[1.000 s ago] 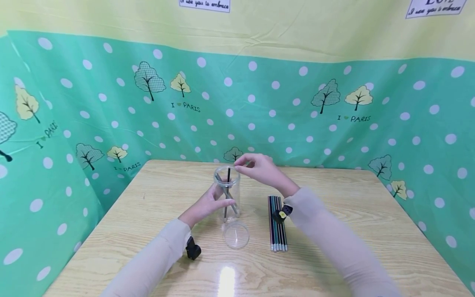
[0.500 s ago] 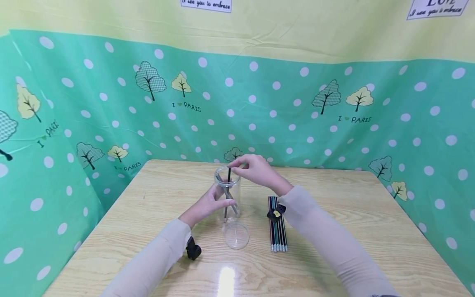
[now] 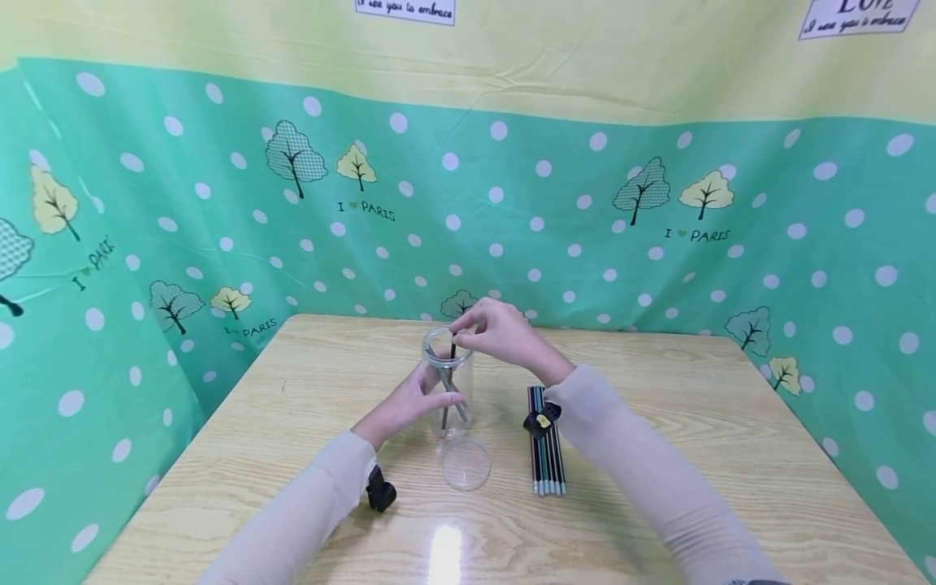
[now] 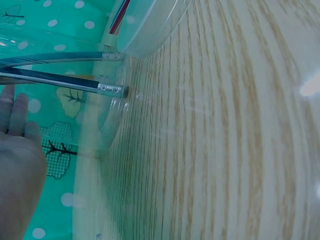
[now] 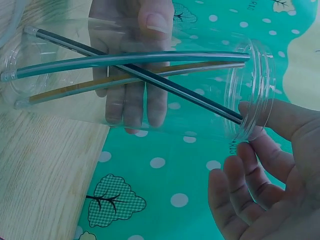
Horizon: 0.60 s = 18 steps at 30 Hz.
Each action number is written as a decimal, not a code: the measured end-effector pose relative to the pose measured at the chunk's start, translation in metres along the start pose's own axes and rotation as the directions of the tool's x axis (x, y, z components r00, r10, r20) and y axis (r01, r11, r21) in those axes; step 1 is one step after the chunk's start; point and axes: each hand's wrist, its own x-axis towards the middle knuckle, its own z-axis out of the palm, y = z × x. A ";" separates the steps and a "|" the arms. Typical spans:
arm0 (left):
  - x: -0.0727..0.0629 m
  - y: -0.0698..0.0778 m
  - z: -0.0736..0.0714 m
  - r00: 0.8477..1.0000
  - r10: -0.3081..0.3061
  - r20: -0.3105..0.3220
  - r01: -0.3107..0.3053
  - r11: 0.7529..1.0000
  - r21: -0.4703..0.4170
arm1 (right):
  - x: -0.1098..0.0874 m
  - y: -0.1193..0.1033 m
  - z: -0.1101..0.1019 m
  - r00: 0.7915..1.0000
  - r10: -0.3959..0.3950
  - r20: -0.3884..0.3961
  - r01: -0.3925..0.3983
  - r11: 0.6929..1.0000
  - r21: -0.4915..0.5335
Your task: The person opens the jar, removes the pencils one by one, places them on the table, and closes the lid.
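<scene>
A clear jar [image 3: 462, 382] stands upright on the table with three pencils crossed inside. My left hand [image 3: 415, 400] grips its side, thumb in front and fingers behind, as the right wrist view shows through the clear wall. One pencil is black [image 5: 185, 95], one teal [image 5: 100, 61], one yellow-brown [image 5: 90, 87]; their white eraser ends are at the jar's base. My right hand [image 3: 504, 335] is at the jar's mouth, thumb and index finger pinching the black pencil's upper end at the rim [image 5: 260, 85]. Its other fingers are loosely bent outside the jar.
A clear round lid [image 3: 466, 465] lies on the table [image 3: 621, 487] just in front of the jar. Right of it lies a row of several dark and teal striped pencils [image 3: 547, 471], partly under the right wrist's camera [image 3: 541, 422]. A polka-dot curtain [image 3: 512, 203] hangs behind the table.
My right hand has moved left from the jar's right rim to the black pencil's top and pinches it. The left hand and the jar have stayed in place.
</scene>
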 end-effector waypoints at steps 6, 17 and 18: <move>-0.001 0.001 0.001 1.000 -0.001 -0.004 0.001 1.000 0.004 | 0.002 0.000 0.000 1.000 0.011 0.009 -0.011 1.000 0.013; -0.001 0.001 0.000 1.000 -0.004 -0.010 0.004 1.000 0.023 | 0.000 -0.001 -0.001 0.998 -0.039 0.047 0.036 0.997 0.064; -0.001 0.001 0.000 1.000 -0.005 -0.012 0.006 1.000 0.024 | 0.000 -0.001 -0.001 0.998 -0.036 0.055 0.032 0.997 0.071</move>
